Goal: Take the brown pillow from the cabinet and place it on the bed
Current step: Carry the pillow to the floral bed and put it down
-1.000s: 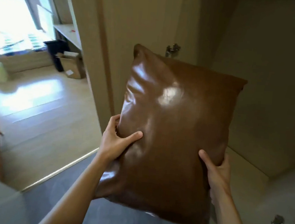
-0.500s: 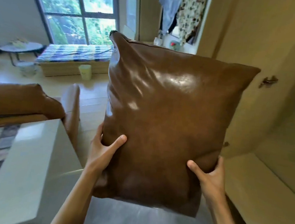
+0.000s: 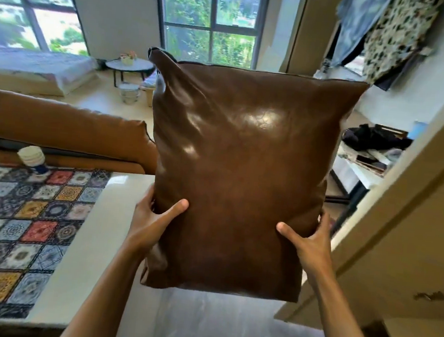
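I hold the brown pillow (image 3: 242,170), glossy and leather-like, upright in front of me at the centre of the view. My left hand (image 3: 151,224) grips its lower left edge with the thumb across the front. My right hand (image 3: 308,245) grips its lower right edge the same way. The cabinet (image 3: 408,238), beige with an open door, stands at the right. A bed (image 3: 36,68) with a pale cover lies far off at the upper left under the windows. The pillow hides the room behind it.
A white table with a patterned tile mat (image 3: 23,220) and a cup (image 3: 32,155) is close on my left. A brown sofa back (image 3: 66,127) lies beyond it. A round side table (image 3: 129,66) and a cluttered white table (image 3: 369,159) stand farther away. Clothes (image 3: 388,29) hang upper right.
My view has swung left from the cabinet interior toward the room. The pillow stays in both hands, now raised in front of the windows, with the cabinet at the right edge.
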The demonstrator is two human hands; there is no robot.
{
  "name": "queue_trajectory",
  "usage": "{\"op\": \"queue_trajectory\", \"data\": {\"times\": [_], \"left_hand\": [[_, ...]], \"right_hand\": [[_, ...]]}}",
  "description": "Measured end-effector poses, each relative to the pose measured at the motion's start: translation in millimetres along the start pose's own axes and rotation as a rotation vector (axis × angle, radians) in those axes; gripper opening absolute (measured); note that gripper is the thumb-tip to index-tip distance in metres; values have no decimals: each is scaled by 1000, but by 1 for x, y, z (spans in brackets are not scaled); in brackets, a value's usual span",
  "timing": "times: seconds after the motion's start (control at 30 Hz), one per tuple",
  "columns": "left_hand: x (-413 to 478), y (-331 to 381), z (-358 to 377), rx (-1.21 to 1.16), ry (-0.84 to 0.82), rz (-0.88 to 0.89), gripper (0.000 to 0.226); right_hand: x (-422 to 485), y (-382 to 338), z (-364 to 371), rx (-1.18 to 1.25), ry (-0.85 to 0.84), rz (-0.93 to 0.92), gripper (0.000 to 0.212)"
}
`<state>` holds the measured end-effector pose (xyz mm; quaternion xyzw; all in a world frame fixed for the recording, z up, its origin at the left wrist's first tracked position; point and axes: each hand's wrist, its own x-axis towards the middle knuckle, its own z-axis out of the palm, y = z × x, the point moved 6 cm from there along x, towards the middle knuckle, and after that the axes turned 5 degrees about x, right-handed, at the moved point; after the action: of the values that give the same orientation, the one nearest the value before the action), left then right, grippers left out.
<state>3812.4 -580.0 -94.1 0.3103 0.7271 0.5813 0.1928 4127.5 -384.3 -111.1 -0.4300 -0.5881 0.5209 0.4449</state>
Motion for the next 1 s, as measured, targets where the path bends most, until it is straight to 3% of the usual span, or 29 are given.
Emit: {"op": "queue_trajectory", "data": {"times": [0.2, 0.4, 0.5, 0.67, 1.0], "left_hand": [[75, 4, 31, -42, 72, 15, 88], [155, 23, 74, -70, 130, 11, 59], [196, 27, 92, -55, 161, 11, 67], [283, 17, 118, -45, 194, 2, 72], [524, -14, 175, -23, 125, -58, 94]], "right_hand": [[104, 1, 34, 25, -109, -12, 110], [211, 4, 50, 20, -150, 0, 115], [263, 5, 64, 25, -202, 22, 109], [351, 15, 96, 91, -245, 51, 75], [544, 42, 178, 162, -73, 79, 80]]}}
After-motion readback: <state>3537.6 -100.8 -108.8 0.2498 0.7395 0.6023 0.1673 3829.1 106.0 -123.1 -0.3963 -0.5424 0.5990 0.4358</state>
